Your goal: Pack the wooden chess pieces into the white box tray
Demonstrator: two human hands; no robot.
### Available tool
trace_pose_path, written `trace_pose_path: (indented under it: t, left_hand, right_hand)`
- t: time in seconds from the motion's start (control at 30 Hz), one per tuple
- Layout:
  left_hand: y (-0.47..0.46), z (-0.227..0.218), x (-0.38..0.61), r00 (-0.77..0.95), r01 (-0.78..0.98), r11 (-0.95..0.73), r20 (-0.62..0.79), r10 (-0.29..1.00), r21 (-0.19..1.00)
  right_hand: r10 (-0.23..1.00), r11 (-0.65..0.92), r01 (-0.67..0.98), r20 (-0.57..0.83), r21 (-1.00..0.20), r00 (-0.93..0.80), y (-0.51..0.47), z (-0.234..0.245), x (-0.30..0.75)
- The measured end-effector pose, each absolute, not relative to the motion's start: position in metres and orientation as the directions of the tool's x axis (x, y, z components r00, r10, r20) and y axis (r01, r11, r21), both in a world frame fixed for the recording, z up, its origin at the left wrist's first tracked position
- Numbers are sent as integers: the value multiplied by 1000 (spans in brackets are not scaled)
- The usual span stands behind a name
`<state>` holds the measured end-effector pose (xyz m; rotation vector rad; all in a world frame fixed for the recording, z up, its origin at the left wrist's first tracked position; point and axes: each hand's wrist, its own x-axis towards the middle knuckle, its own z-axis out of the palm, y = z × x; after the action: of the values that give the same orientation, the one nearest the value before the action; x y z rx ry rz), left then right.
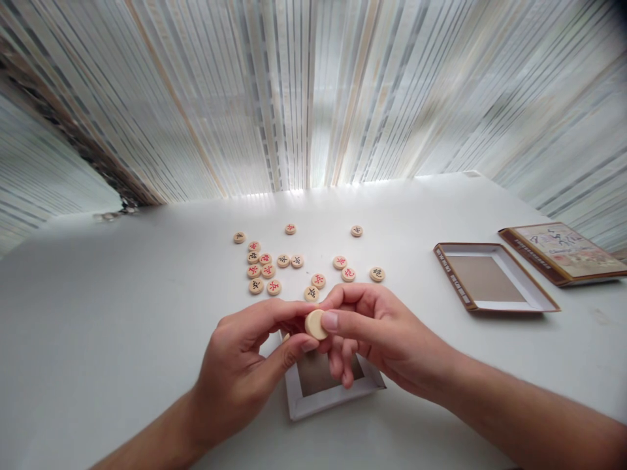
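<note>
My left hand [245, 365] and my right hand [377, 336] meet above a small white box tray [318, 405] near the table's front. Both pinch one round wooden chess piece [315, 324], its blank cream face turned toward me. My right thumb presses on its right edge, and my left thumb and forefinger close on it from the left. Several more wooden pieces [267, 269] with red or black characters lie scattered flat on the white table [122, 313] just beyond my hands.
An open brown-rimmed box half [539, 301] lies at the right, and a printed box lid [563, 251] sits behind it near the table's right edge. A striped curtain [313, 91] hangs behind the table.
</note>
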<state>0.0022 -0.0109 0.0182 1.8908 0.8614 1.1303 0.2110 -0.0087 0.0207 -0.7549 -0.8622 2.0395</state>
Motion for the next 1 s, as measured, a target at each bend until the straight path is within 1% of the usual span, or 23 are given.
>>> trace_pose_path:
  t: [0.07, 0.23, 0.37, 0.53, 0.83, 1.0]
  left_hand:
    - [-12, 19, 2, 379, 167, -479, 393, 838, 862]
    - [-12, 19, 4, 395, 182, -534, 436, 808, 825]
    - [-12, 19, 4, 392, 175, -501, 407, 825, 847]
    - [-13, 19, 2, 373, 172, -466, 380, 846, 868]
    - [-12, 24, 5, 387, 171, -534, 442, 809, 828]
    - [-13, 23, 3, 377, 169, -530, 443, 814, 831]
  right_hand:
    - [831, -452, -423, -198, -785, -520, -9, 19, 211]
    - [843, -440, -430, -197, -789, -501, -11, 17, 210]
    - [835, -448, -457, -178, -768, -521, -10, 18, 211]
    - [823, -458, -451, -174, -766, -540, -10, 19, 213]
    - [832, -443, -458, -163, -771, -531, -12, 18, 211]
    - [829, -444, -448, -167, -776, -533, -11, 18, 212]
